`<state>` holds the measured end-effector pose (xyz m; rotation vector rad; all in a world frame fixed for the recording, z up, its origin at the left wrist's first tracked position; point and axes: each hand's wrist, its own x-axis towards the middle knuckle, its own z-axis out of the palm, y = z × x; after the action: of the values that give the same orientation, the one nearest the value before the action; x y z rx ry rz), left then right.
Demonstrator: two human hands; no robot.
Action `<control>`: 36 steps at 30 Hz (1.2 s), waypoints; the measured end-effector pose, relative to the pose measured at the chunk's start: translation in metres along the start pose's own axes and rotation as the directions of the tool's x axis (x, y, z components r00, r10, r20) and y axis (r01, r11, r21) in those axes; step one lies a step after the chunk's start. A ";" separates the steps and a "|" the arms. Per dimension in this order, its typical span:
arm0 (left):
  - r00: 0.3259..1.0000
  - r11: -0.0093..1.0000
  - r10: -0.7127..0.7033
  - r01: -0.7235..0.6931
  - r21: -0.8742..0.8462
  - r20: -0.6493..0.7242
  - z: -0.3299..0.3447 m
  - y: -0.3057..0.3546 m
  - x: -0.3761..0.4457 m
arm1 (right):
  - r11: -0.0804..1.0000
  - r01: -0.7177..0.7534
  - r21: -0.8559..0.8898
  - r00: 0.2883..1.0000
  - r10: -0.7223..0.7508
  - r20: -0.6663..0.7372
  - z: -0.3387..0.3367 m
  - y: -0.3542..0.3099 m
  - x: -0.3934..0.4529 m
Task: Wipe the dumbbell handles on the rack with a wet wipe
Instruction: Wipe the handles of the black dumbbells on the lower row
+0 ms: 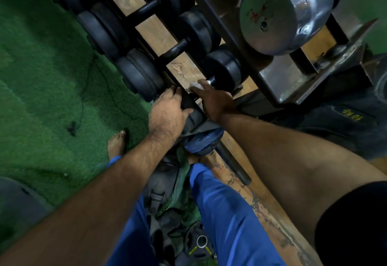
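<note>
Both your arms reach down and forward to the lowest tier of the rack (211, 35). Your left hand (167, 110) curls over the near black end of a dumbbell (225, 69), fingers wrapped around its rim, thumb lying along the top. Your right hand (215, 100) stretches past it, knuckles up, fingers closed around a crumpled white wet wipe (198, 84) pressed against the dumbbell's dark handle (only a stub of the handle shows beyond the wipe). The far weight head of that dumbbell is matte black rubber, round and thick. Two more black dumbbells (146, 35) sit further up the tier, slim dark bars between fat discs, lying across a scuffed tan board. Above them, a dented shiny chrome dumbbell (278, 12) occupies the upper tier. Green turf (41, 77), rough and fibrous, covers the floor to the left. Blue trousers (222, 213) and a bare foot (116, 143) show below.
</note>
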<state>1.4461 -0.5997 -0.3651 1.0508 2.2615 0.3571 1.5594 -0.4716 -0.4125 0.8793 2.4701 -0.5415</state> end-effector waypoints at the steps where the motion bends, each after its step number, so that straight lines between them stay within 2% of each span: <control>1: 1.000 1.000 0.004 -0.004 0.002 0.001 -0.001 0.000 0.000 | 1.000 0.005 0.024 0.999 -0.006 0.044 0.001 -0.001 0.000; 2: 1.000 1.000 0.008 -0.008 0.003 0.005 -0.001 0.000 0.000 | 0.997 0.047 0.064 0.997 -0.051 0.060 -0.001 -0.001 -0.003; 5: 1.000 1.000 0.003 -0.003 0.006 0.010 -0.002 0.001 0.000 | 0.977 0.175 0.119 0.984 -0.175 -0.011 -0.006 0.011 -0.005; 9: 1.000 1.000 0.008 -0.008 0.018 0.004 -0.002 0.000 -0.001 | 0.998 -0.013 0.065 0.997 0.018 -0.075 0.002 0.008 0.003; 10: 1.000 1.000 0.016 -0.016 0.024 0.000 -0.003 0.000 -0.001 | 0.997 -0.016 0.070 0.996 0.021 -0.083 0.003 0.005 0.001; 13: 1.000 1.000 0.026 -0.026 0.009 -0.005 -0.004 0.001 -0.001 | 0.987 0.143 0.071 0.986 -0.135 -0.102 0.011 0.009 -0.009; 14: 1.000 1.000 0.023 -0.023 0.008 -0.005 -0.004 0.001 -0.001 | 0.986 0.144 0.087 0.983 -0.133 -0.127 0.014 0.010 -0.010; 19: 1.000 0.999 0.023 -0.023 0.028 0.001 -0.002 -0.002 0.002 | 0.987 -0.079 0.137 0.945 0.117 -0.304 0.026 -0.003 -0.011; 21: 1.000 0.999 0.027 -0.027 0.027 0.001 -0.001 -0.003 0.003 | 0.944 -0.146 0.294 0.913 0.244 -0.328 0.024 -0.009 -0.011; 23: 1.000 0.999 0.028 -0.028 0.028 -0.006 0.000 -0.004 0.003 | 0.864 -0.165 0.476 0.866 0.358 -0.349 0.027 -0.014 -0.006; 25: 0.999 0.999 0.032 -0.032 0.035 -0.008 0.001 -0.004 0.003 | 0.795 -0.195 0.574 0.826 0.449 -0.341 0.030 -0.019 -0.004; 28: 1.000 0.999 0.031 -0.031 0.040 -0.002 0.001 -0.003 0.004 | 0.614 -0.334 0.715 0.728 0.650 -0.217 0.032 -0.024 -0.006; 30: 1.000 0.998 0.031 -0.031 0.047 -0.003 0.000 -0.003 0.004 | 0.492 -0.382 0.783 0.694 0.711 -0.109 0.034 -0.028 -0.002; 31: 0.999 0.998 0.033 -0.033 0.048 -0.002 0.001 -0.003 0.004 | 0.405 -0.348 0.845 0.696 0.716 -0.057 0.033 -0.031 0.001; 33: 0.999 0.998 0.037 -0.037 0.047 -0.005 0.002 -0.004 0.004 | 0.136 -0.242 0.961 0.660 0.749 0.061 0.026 -0.037 0.010; 36: 0.999 0.998 0.043 -0.043 0.049 -0.010 0.005 -0.005 0.003 | -0.175 -0.171 0.970 0.615 0.750 0.244 0.015 -0.033 0.018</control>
<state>1.4447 -0.6009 -0.3732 1.1262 2.2705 0.3283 1.5294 -0.4938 -0.4278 2.6323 1.2236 -2.0128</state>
